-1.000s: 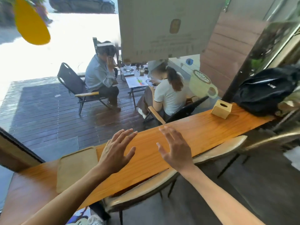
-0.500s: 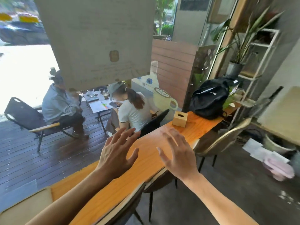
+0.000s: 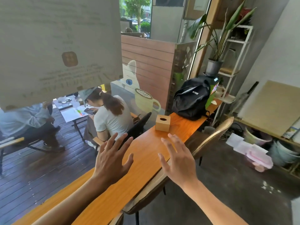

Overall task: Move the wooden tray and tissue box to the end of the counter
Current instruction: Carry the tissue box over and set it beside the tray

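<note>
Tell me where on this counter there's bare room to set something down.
Bare counter runs between the left hand, right hand and tissue box. A narrower strip lies between box and black backpack. The far end is crowded.

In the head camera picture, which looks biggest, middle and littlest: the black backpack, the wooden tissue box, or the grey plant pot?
1. Black backpack, clearly biggest.
2. Wooden tissue box and grey plant pot look about alike; the pot stands farther off, so I won't rank them.

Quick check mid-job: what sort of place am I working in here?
Probably a café: a long orange wooden counter along the window, a latte cup painting outside, and people seated at a small patio table.
</note>
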